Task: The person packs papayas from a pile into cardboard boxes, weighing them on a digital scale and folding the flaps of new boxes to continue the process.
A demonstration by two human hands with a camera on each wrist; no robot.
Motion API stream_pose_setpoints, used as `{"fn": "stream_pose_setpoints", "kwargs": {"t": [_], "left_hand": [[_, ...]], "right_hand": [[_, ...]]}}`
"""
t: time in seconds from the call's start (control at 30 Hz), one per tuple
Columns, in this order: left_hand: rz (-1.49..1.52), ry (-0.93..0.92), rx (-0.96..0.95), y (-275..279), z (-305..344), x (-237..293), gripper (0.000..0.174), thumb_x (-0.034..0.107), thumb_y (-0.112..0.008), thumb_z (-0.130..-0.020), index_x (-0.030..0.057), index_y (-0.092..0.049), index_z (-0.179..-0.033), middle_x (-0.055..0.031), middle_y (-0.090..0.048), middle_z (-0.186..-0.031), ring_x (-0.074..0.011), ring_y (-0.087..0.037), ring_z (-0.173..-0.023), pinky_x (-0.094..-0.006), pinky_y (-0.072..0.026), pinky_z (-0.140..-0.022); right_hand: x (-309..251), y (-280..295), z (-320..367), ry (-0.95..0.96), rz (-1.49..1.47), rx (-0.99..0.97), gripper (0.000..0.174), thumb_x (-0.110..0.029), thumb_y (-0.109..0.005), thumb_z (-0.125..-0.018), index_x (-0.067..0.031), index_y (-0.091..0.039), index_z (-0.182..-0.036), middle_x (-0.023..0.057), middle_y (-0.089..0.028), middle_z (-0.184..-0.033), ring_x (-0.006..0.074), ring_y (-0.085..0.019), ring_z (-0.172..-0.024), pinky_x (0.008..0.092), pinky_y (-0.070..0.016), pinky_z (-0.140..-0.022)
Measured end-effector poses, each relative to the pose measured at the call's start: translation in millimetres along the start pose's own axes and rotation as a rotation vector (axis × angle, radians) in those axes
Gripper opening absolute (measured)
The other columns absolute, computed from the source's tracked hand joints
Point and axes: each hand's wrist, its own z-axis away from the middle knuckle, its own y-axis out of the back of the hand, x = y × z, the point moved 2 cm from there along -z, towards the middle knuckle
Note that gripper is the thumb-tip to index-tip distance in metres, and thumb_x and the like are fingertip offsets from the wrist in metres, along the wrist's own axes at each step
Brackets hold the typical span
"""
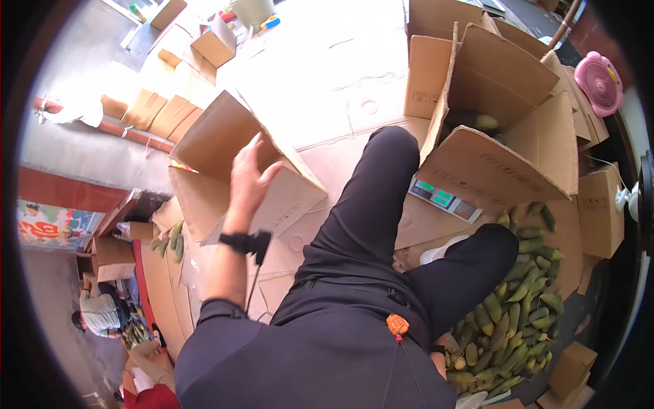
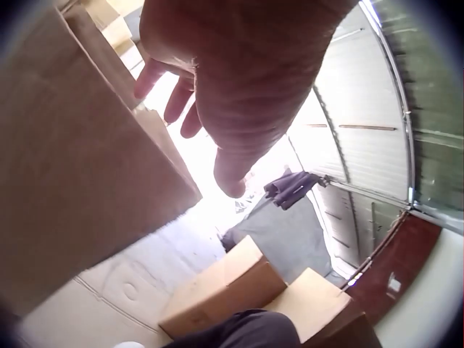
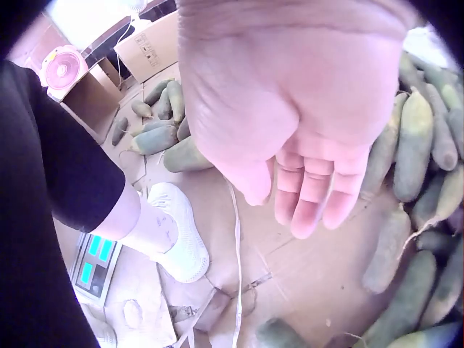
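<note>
Brown cardboard lay below the right hand [image 3: 290, 130], which held nothing, its fingers loosely bent and the thumb beside them. The left hand [image 1: 248, 180] was empty too, its thumb spread wide from the fingers at the left-hand open box [image 1: 289, 201]; whether a fingertip touched a flap, I could not tell. Close around the right hand, green radishes [image 3: 415, 145] lay loose on the floor in a heap, with more inside the right-hand open box [image 1: 494, 167]. A careless grab at the heap's edge could have set some rolling, since nothing visible penned them in, and their thin root tails looked easy to snap. Farther out, a white shoe [image 3: 183, 243] stood near a pale strap [image 3: 236, 268], which might have snagged a foot if it shifted. The right-hand box overhung the lit scale [image 1: 443, 199], with a dark-trousered knee [image 1: 395, 146] beside it; a bump from that leg could have skewed the reading or tipped the box. Beyond the box was a pink fan [image 1: 599, 83], seemingly no hazard.
</note>
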Motion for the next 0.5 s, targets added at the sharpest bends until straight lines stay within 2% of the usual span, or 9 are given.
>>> {"fn": "stream_pose_setpoints", "kwargs": {"t": [0.07,0.1,0.17,0.23,0.4,0.5], "left_hand": [[-0.063,0.083,-0.141,9,24,-37,0.070,0.027,-0.072,-0.074,0.0030,-0.041,-0.132,-0.0169,-0.054,-0.119,-0.0308,-0.048,-0.114,-0.0382,-0.0389,-0.097],[-0.046,0.195,-0.254,10,37,-56,0.068,0.025,-0.073,-0.072,0.0022,-0.044,-0.129,-0.0174,-0.054,-0.117,-0.0305,-0.052,-0.109,-0.0376,-0.0430,-0.092],[0.006,0.334,-0.327,4,59,-100,0.046,0.023,-0.073,-0.069,0.0047,-0.061,-0.110,-0.0166,-0.064,-0.097,-0.0288,-0.062,-0.089,-0.0382,-0.0492,-0.079],[-0.148,0.438,-0.498,13,60,-90,0.034,0.026,-0.073,-0.069,0.0071,-0.068,-0.097,-0.0157,-0.067,-0.087,-0.0295,-0.064,-0.084,-0.0378,-0.0499,-0.076],[-0.240,0.418,-0.437,5,29,-81,0.032,0.029,-0.074,-0.069,0.0075,-0.070,-0.091,-0.0166,-0.067,-0.086,-0.0313,-0.064,-0.083,-0.0390,-0.0498,-0.075],[-0.219,0.347,-0.419,-9,-19,-80,0.033,0.028,-0.073,-0.069,0.0054,-0.070,-0.091,-0.0183,-0.067,-0.084,-0.0298,-0.065,-0.079,-0.0372,-0.0509,-0.071]], "right_hand": [[2,8,5,0.014,-0.022,0.024,0.033,-0.020,-0.046,-0.093,0.0030,-0.054,-0.115,0.0109,-0.060,-0.106,0.0202,-0.058,-0.092,0.0311,-0.0459,-0.079],[4,11,9,0.018,-0.035,0.036,0.033,-0.020,-0.046,-0.093,0.0030,-0.054,-0.115,0.0110,-0.060,-0.107,0.0204,-0.058,-0.093,0.0312,-0.0457,-0.079],[9,16,13,0.028,-0.058,0.054,0.034,-0.020,-0.046,-0.093,0.0030,-0.053,-0.116,0.0113,-0.060,-0.108,0.0208,-0.058,-0.094,0.0314,-0.0455,-0.080],[15,20,17,0.038,-0.087,0.072,0.034,-0.020,-0.045,-0.093,0.0031,-0.053,-0.117,0.0115,-0.060,-0.109,0.0211,-0.058,-0.095,0.0316,-0.0453,-0.081],[39,30,31,0.058,-0.172,0.133,0.036,-0.020,-0.045,-0.093,0.0033,-0.051,-0.120,0.0121,-0.059,-0.113,0.0221,-0.057,-0.098,0.0320,-0.0446,-0.084],[49,24,34,0.064,-0.227,0.154,0.037,-0.020,-0.044,-0.094,0.0034,-0.050,-0.121,0.0124,-0.058,-0.115,0.0226,-0.057,-0.100,0.0322,-0.0443,-0.086]]}}
